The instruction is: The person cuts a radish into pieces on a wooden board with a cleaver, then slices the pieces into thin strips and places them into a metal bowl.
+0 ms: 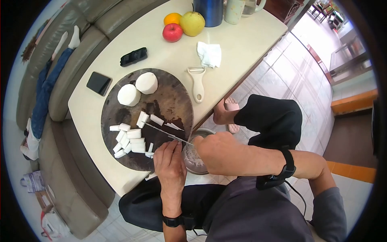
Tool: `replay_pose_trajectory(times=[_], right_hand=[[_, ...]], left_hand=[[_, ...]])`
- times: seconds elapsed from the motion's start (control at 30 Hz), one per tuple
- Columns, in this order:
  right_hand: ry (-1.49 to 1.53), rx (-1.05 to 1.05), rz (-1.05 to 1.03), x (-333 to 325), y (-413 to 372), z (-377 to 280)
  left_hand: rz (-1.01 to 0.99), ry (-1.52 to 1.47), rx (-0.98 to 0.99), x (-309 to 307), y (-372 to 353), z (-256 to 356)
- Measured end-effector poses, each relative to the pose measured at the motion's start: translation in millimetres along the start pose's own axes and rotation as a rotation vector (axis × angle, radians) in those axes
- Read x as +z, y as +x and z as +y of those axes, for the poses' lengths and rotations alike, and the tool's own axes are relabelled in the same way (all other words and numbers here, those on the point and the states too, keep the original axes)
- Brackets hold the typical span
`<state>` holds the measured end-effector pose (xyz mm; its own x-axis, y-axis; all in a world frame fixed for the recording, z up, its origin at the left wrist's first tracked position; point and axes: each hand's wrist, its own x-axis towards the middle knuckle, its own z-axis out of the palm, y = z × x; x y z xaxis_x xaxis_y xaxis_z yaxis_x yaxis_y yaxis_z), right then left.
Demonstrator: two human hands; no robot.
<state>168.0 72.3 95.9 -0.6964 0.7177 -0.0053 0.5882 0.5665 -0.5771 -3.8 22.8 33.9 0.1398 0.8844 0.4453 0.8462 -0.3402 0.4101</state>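
At round brd (174, 103), R hand (215, 151) clenched on knife (163, 130), L hand (171, 163) half-curled, hold unclear.

No readable text, label, brand, number or sign on anything in head view.

Right hand (213, 152) gripping knife (164, 132), blade slanting over round dark cutting board (171, 86), tip by cluster of white cut pieces (133, 135). Left hand (169, 163) at board's near edge, just beside blade; perhaps pressing thin slice, contact hidden. Two thick white rounds (129, 95) at board's far side. Metal bowl (202, 132) below table (250, 44) edge, white shreds (192, 155) inside. Peeler (197, 85) and crumpled white cloth (209, 54) right of board, black phone (99, 83) left.
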Motion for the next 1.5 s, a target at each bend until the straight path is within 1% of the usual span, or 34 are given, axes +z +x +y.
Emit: replay_pose_trajectory(times=[0.07, 0.13, 0.27, 0.37, 0.43, 0.53, 0.63, 0.73, 0.9, 0.97, 1.03, 1.07, 1.13, 1.17, 1.2, 1.23, 1.27, 1.3, 1.33, 1.37, 1.4, 1.43, 1.47, 1.5], right_hand=[[0.022, 0.016, -0.012, -3.3, -2.1, 0.1], [0.011, 0.065, -0.081, -9.0, -4.8, -3.3], [0.023, 0.071, -0.095, -18.0, -9.9, -5.5], [0.012, 0.061, -0.153, -21.2, -13.1, -6.2], [-0.059, 0.068, -0.186, -22.2, -13.3, -7.0], [-0.047, 0.063, -0.195, -22.5, -12.5, -6.0], [-0.006, 0.014, -0.145, -21.4, -10.3, -2.2], [-0.043, 0.032, -0.194, -14.9, 3.2, -4.0], [-0.055, -0.032, -0.149, -6.0, 18.2, 3.4], [-0.066, -0.056, -0.145, -13.4, 22.4, 8.0], [-0.083, 0.018, -0.205, -23.9, 25.4, 11.8], [-0.093, 0.002, -0.199, -27.9, 27.3, 14.6], [-0.010, 0.025, -0.117, -31.7, 32.6, 23.1], [-0.012, 0.008, -0.109, -33.6, 36.0, 28.0], [0.104, -0.013, -0.092, -35.4, 40.0, 33.6], [0.219, -0.035, -0.076, -38.0, 44.3, 39.3], [0.214, -0.053, -0.063, -38.7, 45.2, 44.2], [0.586, 0.054, -0.144, -43.6, 50.4, 51.0], [0.962, 0.181, -0.242, -43.0, 49.0, 53.6], [1.134, 0.201, -0.226, -39.4, 48.1, 50.2], [1.203, 0.157, -0.259, -39.8, 49.6, 47.0], [1.267, 0.113, -0.290, -42.0, 51.5, 43.8], [1.243, 0.078, -0.326, -45.0, 51.6, 38.2], [1.241, 0.022, -0.329, -44.9, 52.1, 33.9]], left_hand=[[0.006, 0.002, -0.003, 0.7, -0.5, 0.2], [0.009, 0.006, -0.002, 2.0, -0.8, -0.4], [0.024, 0.009, 0.005, 2.9, 0.0, 0.9], [0.029, 0.011, 0.008, 3.0, -0.2, 1.1], [0.032, 0.004, 0.008, 3.6, -0.1, 1.0], [0.035, 0.007, 0.010, 3.1, 0.1, 1.1], [0.030, -0.002, 0.010, 2.8, 0.8, 0.9], [0.028, 0.004, 0.008, 3.1, -0.3, 0.3], [0.037, 0.005, -0.038, 6.0, -1.1, 1.9], [0.066, 0.040, -0.031, 8.4, 2.6, 1.1], [0.098, 0.072, -0.036, 9.4, 7.1, 0.8], [0.116, 0.082, -0.036, 11.0, 9.1, -0.3], [0.168, 0.034, -0.097, 13.2, 13.0, -3.2], [0.192, -0.007, -0.129, 10.3, 17.1, -1.8], [0.204, 0.007, -0.122, 6.4, 20.7, 0.2], [0.237, -0.101, -0.254, 2.2, 23.7, 2.7], [0.272, -0.213, -0.382, 0.4, 25.2, 4.5], [0.401, -0.600, -0.687, 6.4, 26.2, -0.4], [0.410, -0.860, -0.789, -0.2, 29.7, -2.3], [0.415, -1.062, -0.870, -7.7, 34.1, -3.9], [0.402, -1.271, -0.951, -13.0, 37.5, -7.7], [0.342, -1.511, -0.929, -17.0, 33.1, -23.1], [0.269, -1.749, -0.903, -24.5, 47.6, -22.9], [0.312, -1.728, -0.933, -31.1, 56.9, -12.8]])
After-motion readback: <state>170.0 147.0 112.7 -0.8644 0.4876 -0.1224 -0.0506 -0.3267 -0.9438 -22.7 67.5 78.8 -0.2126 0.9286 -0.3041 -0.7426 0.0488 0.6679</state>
